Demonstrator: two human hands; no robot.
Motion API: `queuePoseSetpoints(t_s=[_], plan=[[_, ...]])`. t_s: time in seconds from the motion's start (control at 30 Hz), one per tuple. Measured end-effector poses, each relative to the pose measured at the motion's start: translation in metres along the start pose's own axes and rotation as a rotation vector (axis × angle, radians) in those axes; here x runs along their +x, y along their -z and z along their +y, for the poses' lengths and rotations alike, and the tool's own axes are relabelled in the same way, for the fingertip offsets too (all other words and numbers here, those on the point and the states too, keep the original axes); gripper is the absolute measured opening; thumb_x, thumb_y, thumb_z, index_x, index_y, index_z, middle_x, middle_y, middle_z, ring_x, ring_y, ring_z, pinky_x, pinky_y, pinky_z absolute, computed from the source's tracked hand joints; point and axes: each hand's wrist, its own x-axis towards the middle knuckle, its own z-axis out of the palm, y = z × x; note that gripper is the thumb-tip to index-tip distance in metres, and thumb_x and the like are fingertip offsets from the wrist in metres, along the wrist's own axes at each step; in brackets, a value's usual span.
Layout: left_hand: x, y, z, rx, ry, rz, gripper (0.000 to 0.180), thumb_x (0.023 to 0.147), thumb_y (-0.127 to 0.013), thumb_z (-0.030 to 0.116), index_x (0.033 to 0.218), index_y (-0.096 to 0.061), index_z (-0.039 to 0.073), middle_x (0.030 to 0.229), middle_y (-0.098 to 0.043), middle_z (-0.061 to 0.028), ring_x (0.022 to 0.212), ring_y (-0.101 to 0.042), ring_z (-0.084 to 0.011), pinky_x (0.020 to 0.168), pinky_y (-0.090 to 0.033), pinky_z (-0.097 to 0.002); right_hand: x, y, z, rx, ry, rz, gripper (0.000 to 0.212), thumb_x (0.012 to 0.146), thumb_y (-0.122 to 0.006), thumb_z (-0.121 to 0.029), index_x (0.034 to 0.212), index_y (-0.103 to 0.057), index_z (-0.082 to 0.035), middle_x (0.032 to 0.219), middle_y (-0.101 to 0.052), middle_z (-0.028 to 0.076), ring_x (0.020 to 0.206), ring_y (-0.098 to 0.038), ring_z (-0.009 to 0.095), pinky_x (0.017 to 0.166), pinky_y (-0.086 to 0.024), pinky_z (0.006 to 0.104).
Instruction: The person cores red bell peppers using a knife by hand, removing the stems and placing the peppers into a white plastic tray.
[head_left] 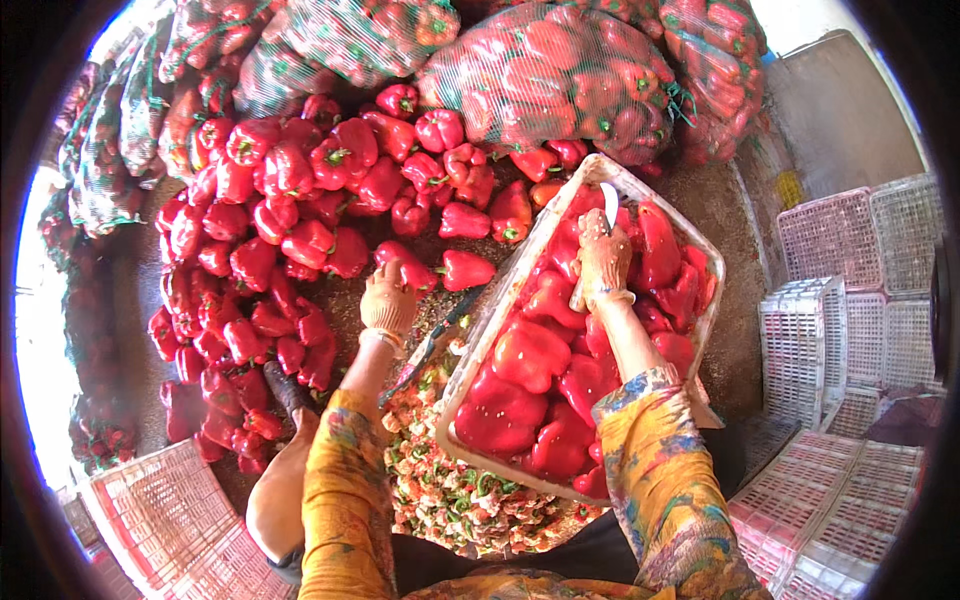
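Note:
My right hand (604,265), in a tan work glove, is closed around a knife whose short curved blade (611,203) points away from me. It is above a pale plastic crate (505,268) filled with red bell peppers (527,355), several of them with no stem showing. My left hand (387,303), also gloved, reaches to the near edge of the pepper heap. Its fingers are apart, at the near side of a red bell pepper (408,264); whether they touch it I cannot tell. Another bell pepper (466,270) lies to the right of that hand.
A large heap of whole bell peppers (255,262) spreads at the left. Full mesh sacks (545,75) line the back. Pepper cores and seeds (450,490) pile up between my legs. Stacked plastic crates (800,330) stand at the right; another crate (175,515) sits at the lower left.

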Motion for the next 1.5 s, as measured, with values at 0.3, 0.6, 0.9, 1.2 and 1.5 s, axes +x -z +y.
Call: queuePoseSetpoints(t_s=[0.3,0.6,0.9,1.2,1.5], plan=[[0.08,-0.025,-0.04,0.526,-1.023,-0.163,0.067,0.079,-0.065,0.034,0.14,-0.048,0.013,0.136,-0.057,-0.0149,0.133,-0.049,-0.035,0.115,-0.032,-0.0561,-0.031,-0.008,-0.019,0.078,-0.008,0.122,0.031,0.097,-0.057,-0.035,0.099,-0.068,-0.006,0.068,-0.055,-0.001,0.047,-0.047,0.009,0.04,-0.041,0.0269],[0.042,-0.048,-0.021,0.343,-0.45,-0.12,0.053,0.08,-0.07,0.04,0.117,-0.053,0.005,0.121,-0.06,-0.0217,0.114,-0.058,-0.0406,0.094,-0.048,-0.0531,-0.024,-0.006,-0.013,0.069,0.004,0.111,0.041,0.101,-0.055,-0.039,0.095,-0.068,0.0,0.075,-0.065,0.009,0.054,-0.059,0.019,0.042,-0.048,0.0343],[0.027,-0.042,0.008,0.317,-0.077,-0.496,0.115,0.068,-0.082,0.048,0.161,-0.017,0.026,0.145,-0.048,-0.0271,0.131,-0.05,-0.0465,0.104,-0.044,-0.054,-0.021,-0.008,-0.004,-0.085,0.115,0.167,0.043,0.102,-0.055,-0.037,0.094,-0.069,0.002,0.087,-0.073,0.02,0.083,-0.071,0.036,0.076,-0.053,0.0468],[-0.027,-0.081,0.014,0.36,-0.14,-0.326,0.124,0.069,-0.081,0.054,0.163,-0.007,0.023,0.152,-0.036,-0.0296,0.136,-0.043,-0.0466,0.105,-0.043,-0.0541,-0.018,-0.008,0.005,-0.2,0.306,0.271,0.045,0.102,-0.054,-0.038,0.087,-0.063,0.003,0.082,-0.065,0.031,0.081,-0.062,0.05,0.07,-0.047,0.0548],[-0.045,-0.069,0.008,-0.463,0.508,-0.077,0.116,0.062,-0.085,0.025,0.158,-0.021,0.026,0.138,-0.055,-0.0221,0.122,-0.059,-0.0411,0.1,-0.05,-0.0485,-0.002,-0.014,0.028,-0.076,0.322,0.23,0.036,0.097,-0.059,-0.037,0.094,-0.067,-0.002,0.07,-0.061,0.012,0.056,-0.056,0.023,0.052,-0.048,0.0403]])
